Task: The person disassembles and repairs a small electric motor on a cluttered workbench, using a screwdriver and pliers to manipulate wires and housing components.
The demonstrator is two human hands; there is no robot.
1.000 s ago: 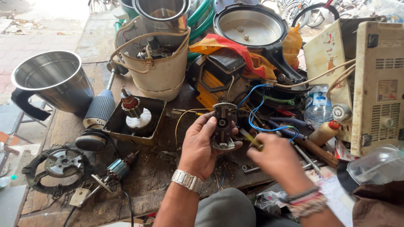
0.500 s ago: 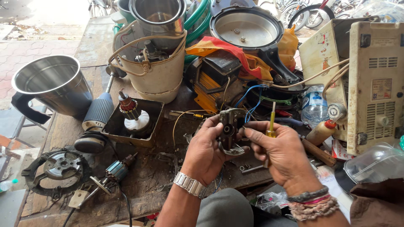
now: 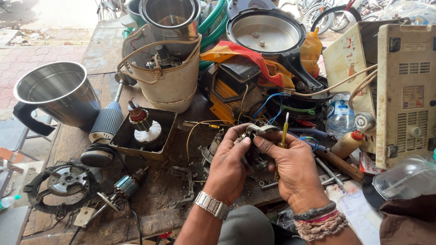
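The small motor assembly (image 3: 254, 136) sits pinched between both hands just above the workbench (image 3: 154, 199). The left hand (image 3: 229, 165) is curled shut around its body; the right hand (image 3: 290, 165) closes on its metal top while pinning a yellow-handled screwdriver (image 3: 284, 131) against the palm. Best to keep the left grip firm and steady. It looks dark, greasy, with a bent grey bracket on top.

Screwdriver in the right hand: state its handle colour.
Translucent yellow; the slim screwdriver pokes up from the right hand, seen best in the head view.
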